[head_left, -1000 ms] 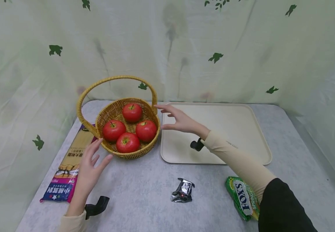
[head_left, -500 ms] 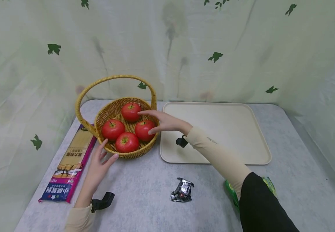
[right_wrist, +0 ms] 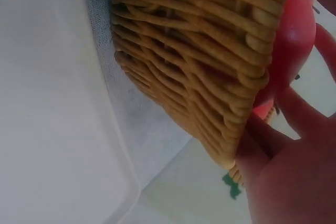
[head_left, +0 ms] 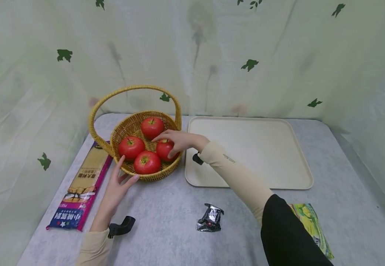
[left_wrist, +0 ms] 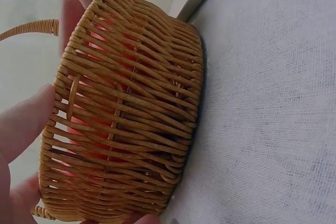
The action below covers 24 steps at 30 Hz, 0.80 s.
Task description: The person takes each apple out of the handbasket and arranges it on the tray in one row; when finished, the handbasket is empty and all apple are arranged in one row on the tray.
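A long packet (head_left: 82, 184) lies on the table (head_left: 165, 221) to the left of the basket (head_left: 154, 177), with its far end up close by the basket's side. I can't tell if the two touch. Next comes the left hand (head_left: 117, 184), at the near left edge of the basket. Its thumb and fingers are spread wide, and the thumb touches the rim.

The basket is brown and woven, with a big round handle (head_left: 135, 87) standing up over it. Four red apples sit inside: the left apple (head_left: 131, 147), the front apple (head_left: 147, 163), the back apple (head_left: 152, 128) and the right apple (head_left: 164, 149). The right hand (head_left: 178, 141) reaches in over the basket's right edge. Its fingers and thumb are curled round the right apple, which sits in the basket.

A little shiny wrapper (head_left: 210, 218) lies nearer than the basket and a bit to its right. A flat white tray (head_left: 262, 147) is just beside the basket's right side. Furthest right of the basket, on the near side, is a green and yellow bag (head_left: 312, 225), partly hidden by a black sleeve (head_left: 289, 232).
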Each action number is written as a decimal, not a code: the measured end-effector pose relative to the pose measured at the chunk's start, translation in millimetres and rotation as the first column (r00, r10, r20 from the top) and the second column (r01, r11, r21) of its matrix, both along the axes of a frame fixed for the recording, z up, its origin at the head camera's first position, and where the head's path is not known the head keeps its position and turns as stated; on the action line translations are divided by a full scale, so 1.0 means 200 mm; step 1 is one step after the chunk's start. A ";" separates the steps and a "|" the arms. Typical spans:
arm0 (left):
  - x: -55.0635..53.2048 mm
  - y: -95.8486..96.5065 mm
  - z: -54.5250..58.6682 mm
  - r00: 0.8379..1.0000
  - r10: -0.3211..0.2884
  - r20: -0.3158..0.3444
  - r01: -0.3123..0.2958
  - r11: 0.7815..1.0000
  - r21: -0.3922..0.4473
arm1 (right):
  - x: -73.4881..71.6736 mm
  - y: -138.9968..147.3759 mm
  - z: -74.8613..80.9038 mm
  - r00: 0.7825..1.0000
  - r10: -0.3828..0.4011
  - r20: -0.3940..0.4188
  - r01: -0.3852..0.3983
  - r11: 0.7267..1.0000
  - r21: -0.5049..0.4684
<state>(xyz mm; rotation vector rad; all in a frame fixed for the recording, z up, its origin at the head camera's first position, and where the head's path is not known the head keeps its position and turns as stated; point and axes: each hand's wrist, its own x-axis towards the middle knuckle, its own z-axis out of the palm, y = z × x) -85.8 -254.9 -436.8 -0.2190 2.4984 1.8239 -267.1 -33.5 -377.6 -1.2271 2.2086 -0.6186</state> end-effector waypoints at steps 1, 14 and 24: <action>0.00 0.00 0.00 1.000 0.000 -0.002 0.000 1.000 -0.001 | 0.00 -0.01 0.00 1.000 -0.003 -0.013 0.003 1.000 0.022; -0.01 0.00 -0.02 1.000 -0.008 -0.009 0.008 1.000 0.004 | 0.04 -0.03 -0.04 0.974 -0.033 -0.223 0.046 0.998 0.052; -0.01 -0.01 0.00 1.000 -0.007 0.006 0.007 1.000 0.026 | 0.03 0.03 -0.07 0.965 -0.108 -0.239 0.064 0.981 -0.182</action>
